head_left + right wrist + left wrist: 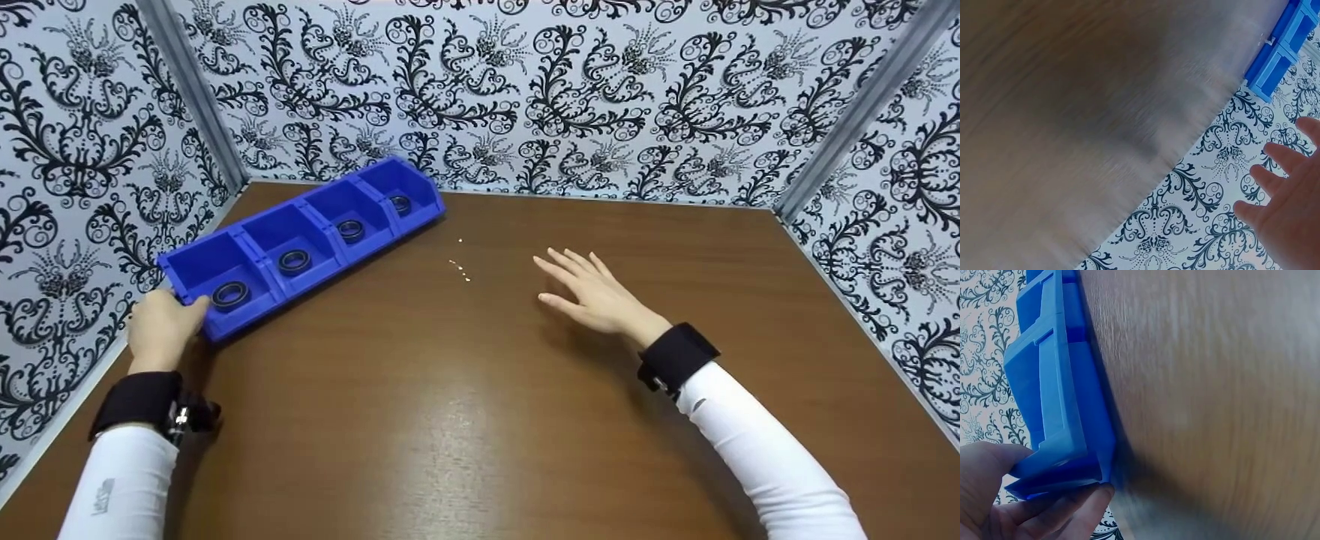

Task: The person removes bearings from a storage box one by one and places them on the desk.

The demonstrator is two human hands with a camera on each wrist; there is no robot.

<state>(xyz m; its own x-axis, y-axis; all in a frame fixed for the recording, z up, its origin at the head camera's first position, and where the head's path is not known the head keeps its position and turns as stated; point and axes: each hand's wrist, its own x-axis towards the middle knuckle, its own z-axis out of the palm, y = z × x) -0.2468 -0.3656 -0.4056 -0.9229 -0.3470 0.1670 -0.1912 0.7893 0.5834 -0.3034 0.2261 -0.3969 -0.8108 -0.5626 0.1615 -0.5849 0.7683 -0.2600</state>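
A row of joined blue plastic bins lies at an angle on the left of the table in the head view. Each compartment holds one black-edged ball bearing, such as the nearest bearing. My left hand grips the near end of the row. In the left wrist view the thumb is on the upper edge of the end wall, with fingers curled beneath. My right hand holds nothing, its fingers spread over the middle right of the table.
Small pale bits are scattered on the brown wooden table near its centre. Patterned panels enclose the back and both sides, with grey metal posts at the corners. Black straps wrap both wrists.
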